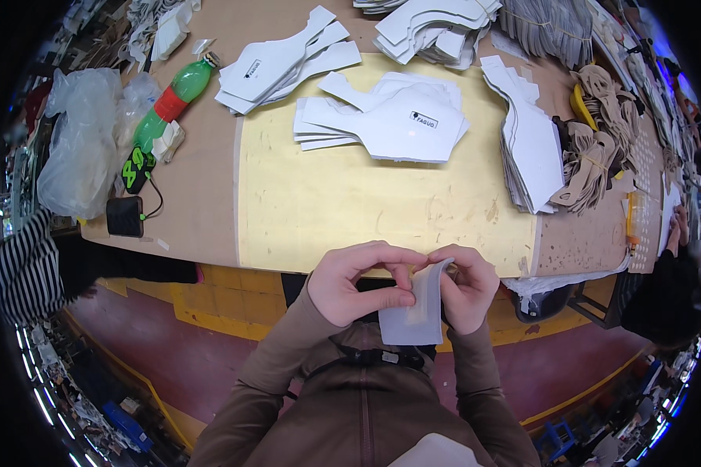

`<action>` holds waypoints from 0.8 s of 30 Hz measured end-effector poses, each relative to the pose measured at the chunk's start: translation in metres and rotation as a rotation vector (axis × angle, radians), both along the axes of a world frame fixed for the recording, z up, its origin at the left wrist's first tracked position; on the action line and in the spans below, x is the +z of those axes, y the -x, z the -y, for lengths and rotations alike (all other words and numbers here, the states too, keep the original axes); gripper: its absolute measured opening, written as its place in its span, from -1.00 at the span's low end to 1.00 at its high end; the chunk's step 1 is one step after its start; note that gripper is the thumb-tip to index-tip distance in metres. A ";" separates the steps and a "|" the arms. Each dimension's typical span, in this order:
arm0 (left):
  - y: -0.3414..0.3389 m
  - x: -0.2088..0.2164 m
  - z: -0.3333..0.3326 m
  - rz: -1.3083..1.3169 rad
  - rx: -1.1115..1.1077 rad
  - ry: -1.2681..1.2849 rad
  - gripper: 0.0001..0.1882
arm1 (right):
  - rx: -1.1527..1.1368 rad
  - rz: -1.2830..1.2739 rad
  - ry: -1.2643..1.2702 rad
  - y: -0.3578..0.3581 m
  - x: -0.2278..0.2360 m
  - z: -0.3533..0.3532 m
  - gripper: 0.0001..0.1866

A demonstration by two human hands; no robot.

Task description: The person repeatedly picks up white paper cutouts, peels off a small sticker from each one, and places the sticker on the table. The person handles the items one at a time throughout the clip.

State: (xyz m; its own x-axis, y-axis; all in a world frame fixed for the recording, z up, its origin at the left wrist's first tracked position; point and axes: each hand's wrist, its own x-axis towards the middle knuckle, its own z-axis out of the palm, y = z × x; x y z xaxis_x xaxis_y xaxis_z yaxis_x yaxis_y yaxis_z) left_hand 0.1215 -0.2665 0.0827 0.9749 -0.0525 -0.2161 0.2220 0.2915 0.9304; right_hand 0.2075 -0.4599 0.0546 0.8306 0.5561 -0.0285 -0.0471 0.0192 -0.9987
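My left hand (354,284) and my right hand (472,289) are close together at the table's front edge. Between them they hold a thin pale grey sheet piece (406,331), which hangs down and bends along its upper right side. My left thumb and fingers pinch it near its middle and top, by a faint beige strip on its face. The right fingers grip its upper right corner, with the thumb partly behind it. Beyond the hands lies a fanned stack of white cut shoe-upper pieces (413,144) with a dark printed mark.
More white cut stacks (276,66) (530,148) lie around the yellow table sheet (327,210). Beige bundles (596,156) sit at the right. On the left are a green bottle (187,84), a plastic bag (78,156) and a black power bank (125,216). People stand at both sides.
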 end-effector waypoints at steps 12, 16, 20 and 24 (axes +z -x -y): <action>-0.003 0.022 0.035 0.151 0.210 -0.468 -0.56 | 0.055 0.121 -0.306 -0.001 -0.013 0.004 -0.73; -0.006 0.027 0.036 0.152 0.178 -0.417 -0.59 | 0.079 0.114 -0.387 -0.003 -0.017 0.005 -0.76; -0.007 0.027 0.034 0.152 0.138 -0.300 -0.58 | 0.064 0.143 -0.402 -0.005 -0.016 0.008 -0.74; -0.005 0.026 0.032 0.131 0.099 -0.303 -0.57 | 0.082 0.171 -0.333 -0.009 -0.013 0.012 -0.68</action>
